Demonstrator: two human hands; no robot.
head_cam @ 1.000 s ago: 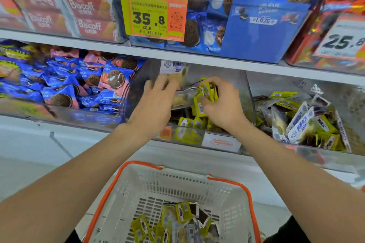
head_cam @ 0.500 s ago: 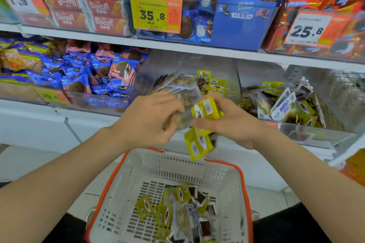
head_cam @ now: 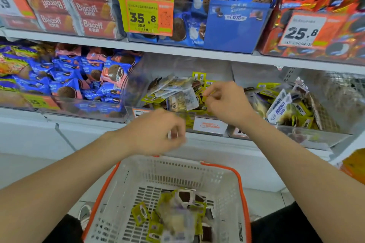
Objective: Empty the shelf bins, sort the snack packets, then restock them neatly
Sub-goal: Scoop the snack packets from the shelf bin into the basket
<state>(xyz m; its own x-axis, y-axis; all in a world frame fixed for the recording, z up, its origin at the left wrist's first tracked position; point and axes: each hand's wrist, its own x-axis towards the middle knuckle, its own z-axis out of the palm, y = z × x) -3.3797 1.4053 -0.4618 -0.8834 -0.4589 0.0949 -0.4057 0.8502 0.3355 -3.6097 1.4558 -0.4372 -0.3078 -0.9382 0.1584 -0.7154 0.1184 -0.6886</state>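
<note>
My right grip point(head_cam: 227, 102) pinches a small yellow snack packet point(head_cam: 205, 96). The mixed packet heap point(head_cam: 177, 92) lies at 10 o'clock, nearer it than my left grip point(head_cam: 156, 132), which is curled, contents unclear, above the white plastic basket point(head_cam: 167, 173).

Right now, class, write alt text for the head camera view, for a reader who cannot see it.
A person's right hand pinches a yellow packet in a clear shelf bin, while the left hand hovers over a white basket holding loose packets.
</note>
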